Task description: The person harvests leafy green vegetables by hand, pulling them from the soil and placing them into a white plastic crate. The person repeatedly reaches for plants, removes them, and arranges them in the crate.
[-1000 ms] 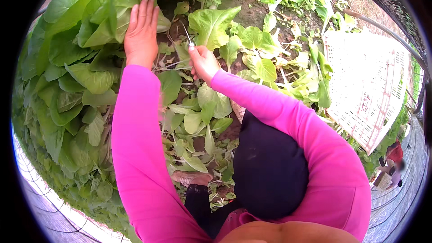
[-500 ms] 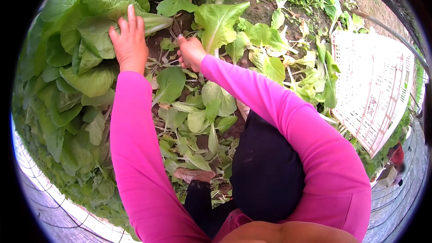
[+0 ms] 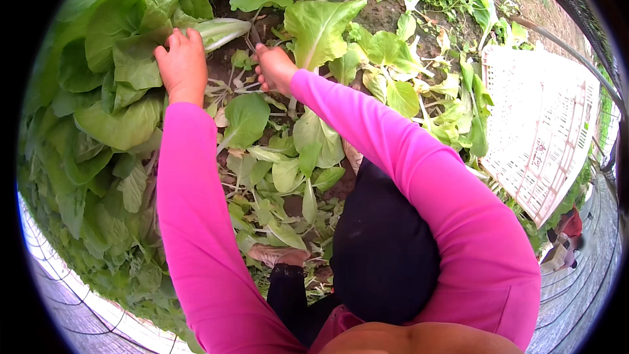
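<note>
At the upper left, my left hand [image 3: 183, 69] has its fingers curled around the leaves of a leafy green cabbage [image 3: 141, 59]. Its pale, thick stem base [image 3: 225, 31] points right, toward my other hand. My right hand [image 3: 276, 69] is closed on a thin-bladed metal tool [image 3: 255, 35], whose handle is hidden in the fist. The blade is close to the cut-looking stem end, above the soil; whether they touch I cannot tell.
Dense leafy plants [image 3: 98, 177] fill the left side. Loose leaves [image 3: 288, 170] litter the soil between my arms, near my shoe [image 3: 278, 255]. A white plastic crate [image 3: 540, 118] lies at right. Farther off at right is another person [image 3: 569, 226].
My left hand has gone from lying spread on the leaves to gripping them, and the cabbage's pale stem shows more. My right hand has shifted slightly left and up.
</note>
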`<control>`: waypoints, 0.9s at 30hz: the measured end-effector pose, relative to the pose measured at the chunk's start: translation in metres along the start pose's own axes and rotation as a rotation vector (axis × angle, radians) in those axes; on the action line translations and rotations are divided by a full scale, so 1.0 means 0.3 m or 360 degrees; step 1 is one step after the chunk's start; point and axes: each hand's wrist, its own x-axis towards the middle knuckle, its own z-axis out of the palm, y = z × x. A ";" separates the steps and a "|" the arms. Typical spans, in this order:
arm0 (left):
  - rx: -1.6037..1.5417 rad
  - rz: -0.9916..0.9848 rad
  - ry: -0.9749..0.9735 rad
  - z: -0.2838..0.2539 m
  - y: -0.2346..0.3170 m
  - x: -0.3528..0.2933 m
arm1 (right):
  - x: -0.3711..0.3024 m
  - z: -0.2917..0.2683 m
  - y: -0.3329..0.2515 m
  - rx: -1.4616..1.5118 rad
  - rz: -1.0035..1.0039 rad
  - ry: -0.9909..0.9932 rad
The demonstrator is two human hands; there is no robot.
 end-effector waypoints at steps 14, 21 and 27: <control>-0.0106 0.0025 -0.0042 -0.073 -0.068 -0.078 | -0.071 -0.029 0.096 -0.0268 -0.0088 -0.0044; -0.0429 0.0134 0.0494 -0.342 -0.136 -0.200 | -0.346 -0.156 0.041 0.0366 -0.0986 0.0051; -0.0509 0.0096 0.0538 -0.647 -0.152 -0.335 | -0.504 -0.223 -0.034 0.0272 -0.1554 -0.0315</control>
